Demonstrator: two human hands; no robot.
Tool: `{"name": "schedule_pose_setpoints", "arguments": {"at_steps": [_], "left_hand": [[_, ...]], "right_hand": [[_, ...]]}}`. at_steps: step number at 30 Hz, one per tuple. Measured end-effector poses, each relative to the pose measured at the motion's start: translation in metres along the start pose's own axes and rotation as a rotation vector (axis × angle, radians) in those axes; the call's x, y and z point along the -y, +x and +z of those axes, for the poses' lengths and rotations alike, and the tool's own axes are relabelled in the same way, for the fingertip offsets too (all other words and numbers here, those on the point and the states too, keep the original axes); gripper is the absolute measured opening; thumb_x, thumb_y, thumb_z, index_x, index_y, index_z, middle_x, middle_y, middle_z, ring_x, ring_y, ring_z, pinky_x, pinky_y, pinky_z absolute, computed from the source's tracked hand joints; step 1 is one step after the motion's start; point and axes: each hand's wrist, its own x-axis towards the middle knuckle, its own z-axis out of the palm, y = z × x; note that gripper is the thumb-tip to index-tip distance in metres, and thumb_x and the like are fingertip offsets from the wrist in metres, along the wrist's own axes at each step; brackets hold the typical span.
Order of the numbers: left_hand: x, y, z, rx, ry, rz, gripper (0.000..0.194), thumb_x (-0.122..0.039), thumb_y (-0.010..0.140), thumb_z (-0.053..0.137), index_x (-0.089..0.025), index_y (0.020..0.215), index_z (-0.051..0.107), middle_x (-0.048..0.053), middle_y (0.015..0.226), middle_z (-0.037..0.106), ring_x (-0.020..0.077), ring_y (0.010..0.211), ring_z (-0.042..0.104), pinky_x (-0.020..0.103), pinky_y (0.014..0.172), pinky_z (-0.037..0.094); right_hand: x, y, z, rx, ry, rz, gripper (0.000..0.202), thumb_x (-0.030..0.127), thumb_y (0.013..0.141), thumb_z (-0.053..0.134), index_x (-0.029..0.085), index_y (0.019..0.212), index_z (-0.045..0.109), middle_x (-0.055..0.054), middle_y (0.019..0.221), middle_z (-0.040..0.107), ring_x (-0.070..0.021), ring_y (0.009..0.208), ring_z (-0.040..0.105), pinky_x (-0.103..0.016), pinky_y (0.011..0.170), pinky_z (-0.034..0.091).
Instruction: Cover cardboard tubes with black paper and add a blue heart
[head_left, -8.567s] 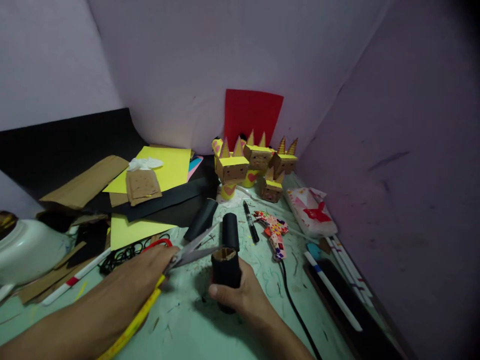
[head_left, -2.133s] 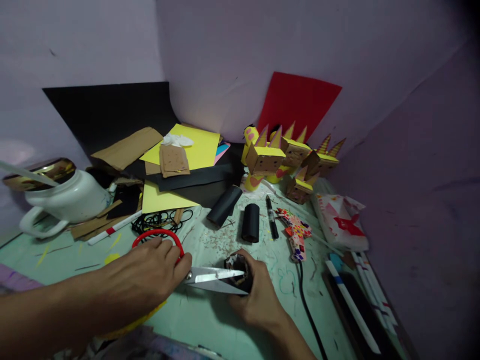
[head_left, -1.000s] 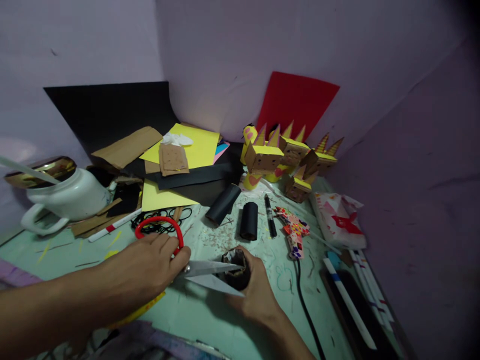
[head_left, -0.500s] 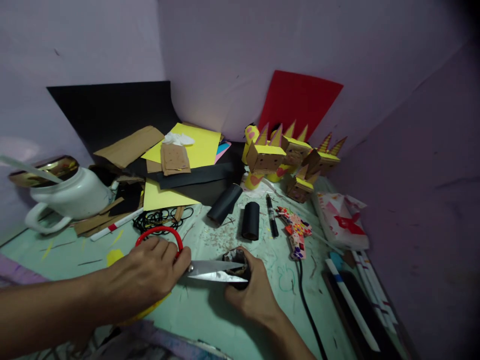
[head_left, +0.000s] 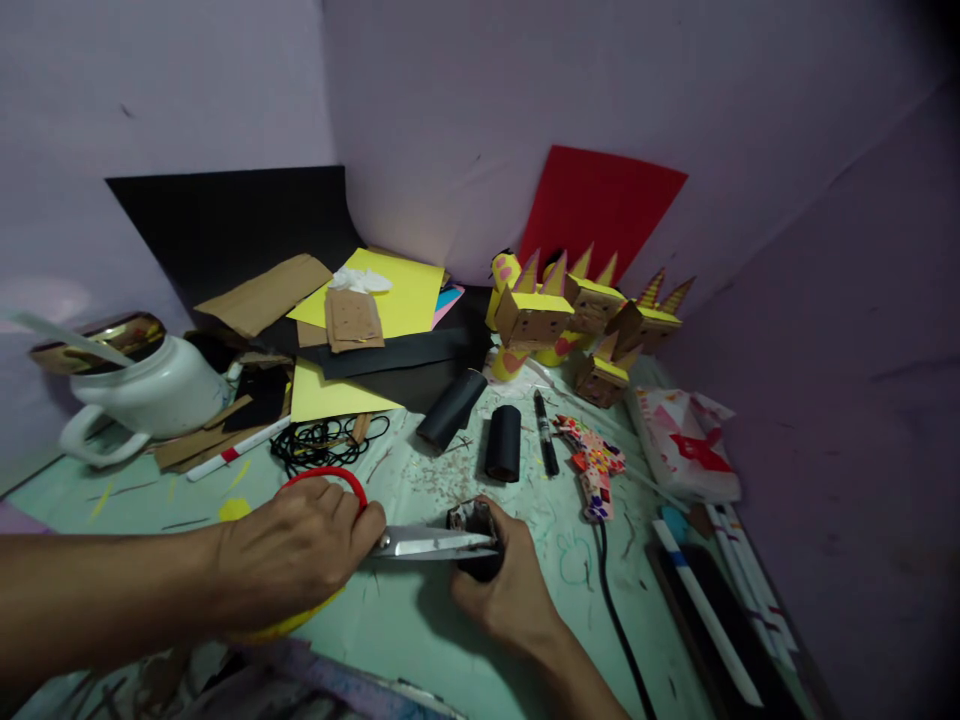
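My left hand (head_left: 300, 545) is closed round the handles of large scissors (head_left: 420, 542), one loop red and the other yellow. The blades point right and lie nearly together at the rim of a short black tube (head_left: 480, 565). That tube is gripped in my right hand (head_left: 514, 590), its rough open end turned up toward me. Whether the blades bite into its wall I cannot tell. Just beyond, two black paper tubes lie on the table: one slanted (head_left: 451, 410), one closer to upright in view (head_left: 503, 443). Small brown crumbs are scattered near them.
A black marker (head_left: 545, 432) and a flower-patterned glue gun (head_left: 592, 460) with a black cord lie to the right. Yellow horned cardboard figures (head_left: 534, 318) stand behind. At left are a white teapot (head_left: 161, 390), black cords (head_left: 330, 445), and yellow paper (head_left: 405, 290).
The scissor blades have closed from a narrow gap to nearly together at the tube's rim. My right hand keeps its hold, and the view has shifted slightly.
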Motion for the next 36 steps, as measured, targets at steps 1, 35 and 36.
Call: {"name": "schedule_pose_setpoints", "arguments": {"at_steps": [1, 35, 36], "left_hand": [[0.000, 0.000, 0.001, 0.012, -0.028, -0.004, 0.024, -0.001, 0.077, 0.044, -0.016, 0.087, 0.059, 0.005, 0.064, 0.060, 0.0229, 0.055, 0.057, 0.036, 0.052, 0.047], [-0.002, 0.007, -0.027, 0.552, -0.619, -0.184, 0.045, 0.004, 0.066, 0.047, -0.015, 0.105, 0.061, 0.012, 0.090, 0.066, 0.0274, 0.076, 0.063, 0.038, 0.067, 0.050], [-0.001, 0.009, -0.028, 0.579, -0.636, -0.187, 0.046, 0.003, 0.065, 0.047, -0.014, 0.105, 0.061, 0.012, 0.091, 0.067, 0.0275, 0.077, 0.063, 0.038, 0.068, 0.049]], "right_hand": [[0.000, 0.000, 0.000, 0.001, -0.007, -0.004, 0.021, 0.007, 0.051, 0.047, 0.021, 0.066, 0.043, 0.008, 0.057, 0.039, -0.0086, 0.051, 0.035, -0.021, 0.044, 0.026], [-0.003, 0.001, 0.002, -0.326, -0.438, -0.128, 0.017, 0.016, 0.061, 0.059, 0.021, 0.076, 0.055, 0.004, 0.057, 0.061, -0.0127, 0.047, 0.055, -0.021, 0.047, 0.043], [-0.002, 0.001, 0.002, -0.332, -0.450, -0.141, 0.017, 0.016, 0.061, 0.058, 0.021, 0.077, 0.055, 0.004, 0.058, 0.061, -0.0129, 0.047, 0.056, -0.021, 0.047, 0.043]]}}
